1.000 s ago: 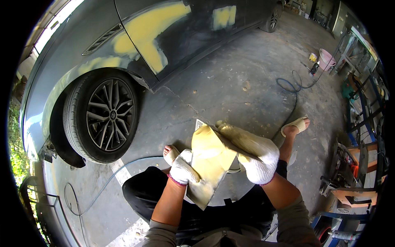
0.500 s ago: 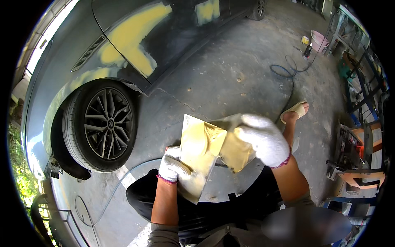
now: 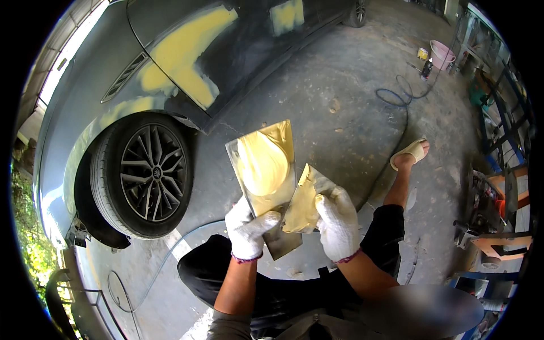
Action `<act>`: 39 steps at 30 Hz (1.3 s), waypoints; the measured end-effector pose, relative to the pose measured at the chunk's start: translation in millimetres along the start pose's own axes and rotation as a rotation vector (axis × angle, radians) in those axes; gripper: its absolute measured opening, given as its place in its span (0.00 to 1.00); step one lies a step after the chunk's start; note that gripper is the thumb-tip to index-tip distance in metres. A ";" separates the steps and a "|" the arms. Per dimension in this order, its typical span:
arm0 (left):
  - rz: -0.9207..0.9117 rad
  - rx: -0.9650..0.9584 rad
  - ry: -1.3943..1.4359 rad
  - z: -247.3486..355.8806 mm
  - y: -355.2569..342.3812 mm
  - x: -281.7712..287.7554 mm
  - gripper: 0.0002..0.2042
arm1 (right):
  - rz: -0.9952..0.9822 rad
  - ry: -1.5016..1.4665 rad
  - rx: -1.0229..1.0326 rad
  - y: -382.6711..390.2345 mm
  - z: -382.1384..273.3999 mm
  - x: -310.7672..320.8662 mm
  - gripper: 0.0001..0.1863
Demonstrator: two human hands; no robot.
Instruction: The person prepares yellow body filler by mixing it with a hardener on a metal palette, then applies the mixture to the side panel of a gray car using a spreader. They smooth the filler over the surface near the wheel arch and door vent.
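My left hand [image 3: 246, 233], in a white knit glove, is closed on the lower part of a long flat mixing board [image 3: 283, 243], its thumb lying across the top face. A smooth, thick mound of yellow putty [image 3: 262, 164] covers the board's far half. In my right hand [image 3: 339, 226], also gloved, is a flat putty spreader [image 3: 303, 199] coated in yellow putty, pinched at its right side. The spreader is tilted beside the board's right edge, close to it; whether they touch I cannot tell. Yellow stains mark the fingertips of both gloves.
A dark grey car [image 3: 226, 73] with yellow filler patches [image 3: 181, 56] stands at the left, its front wheel [image 3: 153, 170] nearest me. A hose [image 3: 405, 122] winds over the concrete floor. Far right are a pink bucket [image 3: 442, 55], a yellow can [image 3: 423, 54] and metal racks [image 3: 507, 124].
The board has swung farther from me and turned, its putty now gathered in a rounded mound. My right hand has come down and left, bringing the spreader closer to the board's lower right.
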State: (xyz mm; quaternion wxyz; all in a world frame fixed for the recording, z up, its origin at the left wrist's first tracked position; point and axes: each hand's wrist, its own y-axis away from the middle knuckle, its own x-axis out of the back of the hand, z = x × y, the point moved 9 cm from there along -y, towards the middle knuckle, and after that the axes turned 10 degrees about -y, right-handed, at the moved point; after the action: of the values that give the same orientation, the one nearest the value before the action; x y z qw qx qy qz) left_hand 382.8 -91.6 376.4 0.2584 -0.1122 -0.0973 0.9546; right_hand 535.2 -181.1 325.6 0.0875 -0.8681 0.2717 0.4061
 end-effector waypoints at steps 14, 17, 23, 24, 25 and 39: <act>-0.078 -0.478 -0.931 33.5 21.2 -38.8 0.25 | -0.062 0.194 0.172 -44.1 -53.6 -9.7 0.17; -0.074 -0.443 -0.930 28.7 17.7 -39.4 0.27 | -0.173 0.084 0.155 -36.5 -45.1 -21.4 0.16; -0.114 -0.319 -1.078 9.9 10.0 -39.6 0.25 | -0.217 0.146 0.309 -25.5 -65.8 -21.3 0.13; -0.155 -0.250 -0.996 -1.4 6.9 -37.4 0.25 | -0.201 0.236 0.335 -22.8 -77.4 -21.7 0.13; -0.186 -0.179 -0.916 -14.1 4.6 -34.1 0.24 | -0.185 0.325 0.363 -18.7 -93.4 -28.4 0.13; -0.369 0.352 0.474 -113.5 16.7 19.8 0.33 | -0.778 0.469 0.415 31.5 -88.7 -96.8 0.19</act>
State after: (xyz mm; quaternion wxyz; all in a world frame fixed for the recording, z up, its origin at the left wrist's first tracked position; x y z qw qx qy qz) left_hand 388.3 -81.2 260.6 0.4575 -0.2652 0.1129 0.8412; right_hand 525.9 -201.7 458.7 0.3400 -0.9373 0.0155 0.0746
